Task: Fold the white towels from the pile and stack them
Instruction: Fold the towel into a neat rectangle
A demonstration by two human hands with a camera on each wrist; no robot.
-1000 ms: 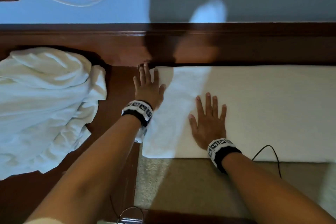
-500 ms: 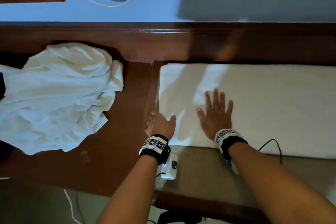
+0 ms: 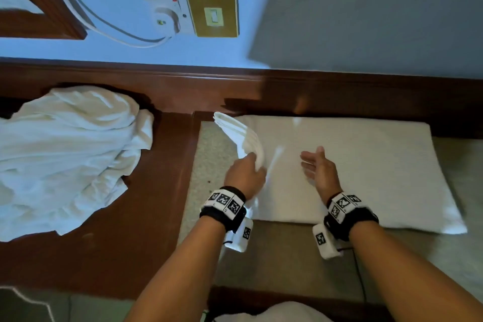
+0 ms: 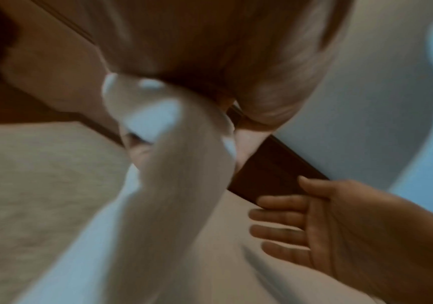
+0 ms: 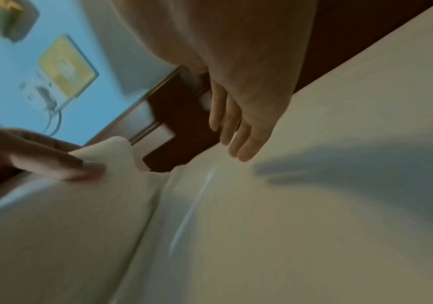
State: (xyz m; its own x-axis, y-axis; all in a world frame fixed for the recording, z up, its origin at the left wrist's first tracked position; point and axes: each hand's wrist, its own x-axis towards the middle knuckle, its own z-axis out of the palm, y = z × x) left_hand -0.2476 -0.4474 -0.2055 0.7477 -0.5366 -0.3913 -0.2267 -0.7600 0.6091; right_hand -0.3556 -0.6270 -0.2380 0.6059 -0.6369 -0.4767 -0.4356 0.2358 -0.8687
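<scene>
white towel, white pile, dark brown wood

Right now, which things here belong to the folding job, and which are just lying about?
Job:
- flat towel, its end lifted by the left hand
- right hand, open above it
- towel pile

Lying about:
- wall socket
- light switch
- white cable

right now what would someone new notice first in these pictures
Most likely the left hand, gripping the left end of the long white towel and lifting it off the counter while the rest lies flat. The right hand hovers open over the towel's middle, fingers straight. Off to the left, a rumpled pile of white towels sits on the dark wood top.
</scene>
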